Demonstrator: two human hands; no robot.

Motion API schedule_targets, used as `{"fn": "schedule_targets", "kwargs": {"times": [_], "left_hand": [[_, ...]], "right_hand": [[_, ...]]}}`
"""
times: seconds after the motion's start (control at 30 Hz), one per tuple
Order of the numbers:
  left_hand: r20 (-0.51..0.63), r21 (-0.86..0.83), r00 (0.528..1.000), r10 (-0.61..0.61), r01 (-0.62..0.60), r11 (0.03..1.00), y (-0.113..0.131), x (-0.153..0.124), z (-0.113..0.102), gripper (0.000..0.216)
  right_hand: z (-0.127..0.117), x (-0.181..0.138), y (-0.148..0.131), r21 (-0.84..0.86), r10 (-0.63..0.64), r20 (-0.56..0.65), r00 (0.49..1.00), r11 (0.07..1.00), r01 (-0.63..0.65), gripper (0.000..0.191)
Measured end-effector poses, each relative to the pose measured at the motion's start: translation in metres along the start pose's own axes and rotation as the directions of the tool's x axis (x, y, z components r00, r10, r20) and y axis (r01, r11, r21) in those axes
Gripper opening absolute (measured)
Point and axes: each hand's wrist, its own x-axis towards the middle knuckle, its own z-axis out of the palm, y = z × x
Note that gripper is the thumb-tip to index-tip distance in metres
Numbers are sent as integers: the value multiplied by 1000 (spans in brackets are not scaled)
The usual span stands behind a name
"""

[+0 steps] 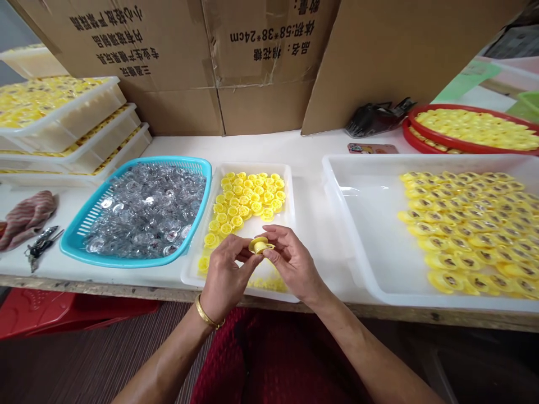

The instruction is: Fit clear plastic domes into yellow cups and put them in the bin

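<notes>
My left hand (225,275) and my right hand (292,261) meet over the near edge of a small white tray (290,185), fingers pinched together on one small yellow plastic piece (260,244). The left wrist wears a gold bangle. That tray holds several loose yellow pieces (248,196) in rows. To its left a blue basket (84,224) is heaped with clear plastic lids (147,210). On the right a large white tray (357,224) carries rows of finished yellow pieces (471,230).
Stacked white trays (76,129) of yellow parts stand at the far left, cardboard boxes (261,62) behind. A red round tray (467,132) of yellow parts and a black bag (377,118) sit back right. A cloth (25,216) and keys (42,244) lie at the left.
</notes>
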Motion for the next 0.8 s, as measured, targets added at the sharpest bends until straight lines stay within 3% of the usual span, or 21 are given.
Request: {"fn": "schedule_targets", "kwargs": {"times": [0.2,0.4,0.63,0.8], "left_hand": [[-12,-6,1000,-1,1,1000,-1,-1,3,19],[-74,185,993,91,-76,980,-6,-1,9,14],[-4,267,987,162,-156,951,-2,-3,12,17],[10,203,993,114,-114,973,-8,-1,9,19]], "right_hand": [[-1,1,1,90,152,-26,988,985,-149,31],[6,0,1,335,275,-15,961,907,-254,32],[3,3,0,419,346,47,937,845,-333,34],[2,4,0,516,361,93,928,779,-355,30]]}}
